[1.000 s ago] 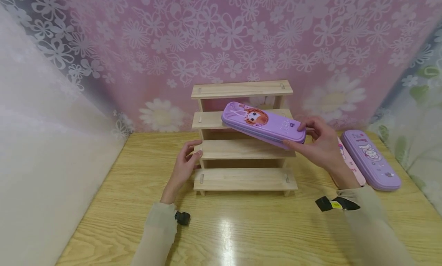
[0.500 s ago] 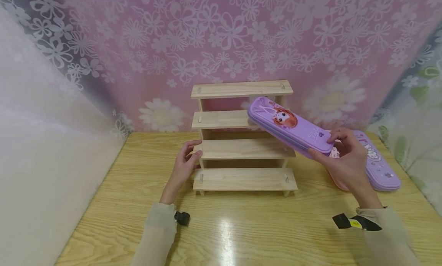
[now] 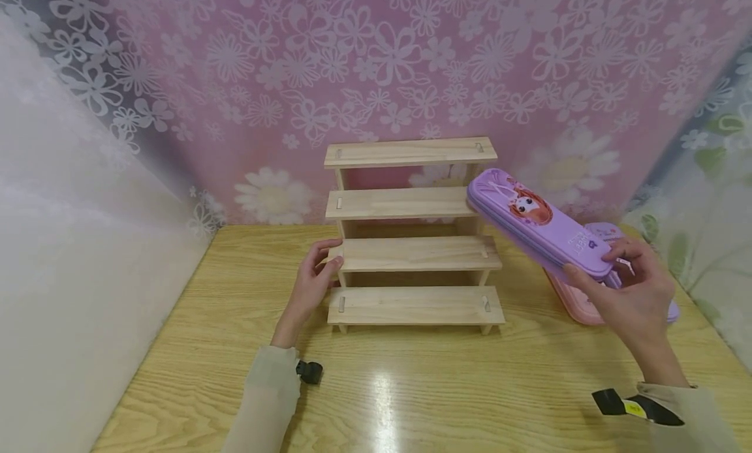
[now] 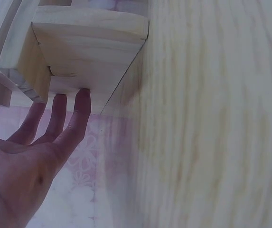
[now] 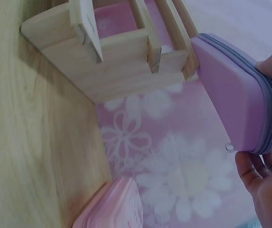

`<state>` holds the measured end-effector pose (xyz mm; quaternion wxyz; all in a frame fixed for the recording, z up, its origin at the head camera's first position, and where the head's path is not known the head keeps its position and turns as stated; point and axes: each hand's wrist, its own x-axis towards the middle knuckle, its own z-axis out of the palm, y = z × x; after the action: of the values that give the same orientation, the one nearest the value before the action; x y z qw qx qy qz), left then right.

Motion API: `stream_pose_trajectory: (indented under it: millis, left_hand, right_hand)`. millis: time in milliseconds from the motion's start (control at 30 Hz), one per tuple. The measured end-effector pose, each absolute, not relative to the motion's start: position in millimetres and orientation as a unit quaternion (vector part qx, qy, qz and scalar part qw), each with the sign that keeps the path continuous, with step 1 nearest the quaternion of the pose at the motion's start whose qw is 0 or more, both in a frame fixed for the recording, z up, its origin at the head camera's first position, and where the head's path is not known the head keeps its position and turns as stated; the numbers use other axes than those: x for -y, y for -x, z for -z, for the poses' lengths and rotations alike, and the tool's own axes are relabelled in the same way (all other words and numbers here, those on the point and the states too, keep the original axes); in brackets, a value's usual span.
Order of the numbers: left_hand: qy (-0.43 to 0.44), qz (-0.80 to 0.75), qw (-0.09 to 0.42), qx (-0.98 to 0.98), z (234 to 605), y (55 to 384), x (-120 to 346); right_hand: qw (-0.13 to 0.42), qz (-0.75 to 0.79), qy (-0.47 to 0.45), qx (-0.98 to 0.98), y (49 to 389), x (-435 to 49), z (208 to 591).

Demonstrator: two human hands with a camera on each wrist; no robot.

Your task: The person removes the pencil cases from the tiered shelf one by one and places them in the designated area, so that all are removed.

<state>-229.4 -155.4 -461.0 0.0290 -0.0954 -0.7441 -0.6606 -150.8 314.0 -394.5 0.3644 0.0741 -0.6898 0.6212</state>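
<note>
A stepped wooden display shelf [image 3: 414, 254] with several tiers stands against the back wall. My left hand [image 3: 314, 280] grips its left end at the second tier from the bottom. In the left wrist view, the fingertips [image 4: 82, 97] press on the side panel [image 4: 79, 61] under a board. My right hand [image 3: 634, 296] holds a purple zippered pencil case [image 3: 564, 234], printed with a red-haired cartoon girl, by its near right end. The case hangs tilted in the air right of the shelf, its far end overlapping the shelf's upper right edge in the head view.
A pink pencil case [image 3: 578, 303] lies on the wooden table [image 3: 247, 388] at right, partly hidden by the held case. Beside it lies another purple case [image 3: 605, 231], mostly covered by the right hand. Behind the shelf hangs a pink flowered curtain [image 3: 376, 68].
My right hand has moved right and toward me with the purple pencil case, away from the shelf's front, tilting it more steeply. The left hand has stayed on the shelf.
</note>
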Motion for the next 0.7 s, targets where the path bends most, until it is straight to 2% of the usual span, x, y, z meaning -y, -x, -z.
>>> stream_pose_trajectory:
  millis: [133,400,700]
  left_hand:
    - [0.095,0.663,0.027,0.742,459.7,228.3,154.9]
    - [0.09,0.66,0.023,0.745,458.9,227.9,155.6]
    - [0.085,0.664,0.027,0.743,455.9,225.8,152.8]
  right_hand:
    - [0.366,-0.547,0.01,0.753,142.4,-322.4,393.8]
    - [0.395,-0.479,0.044,0.783,138.2,-335.8,403.1]
    - [0.356,-0.398,0.091,0.84,136.9,-327.6,420.3]
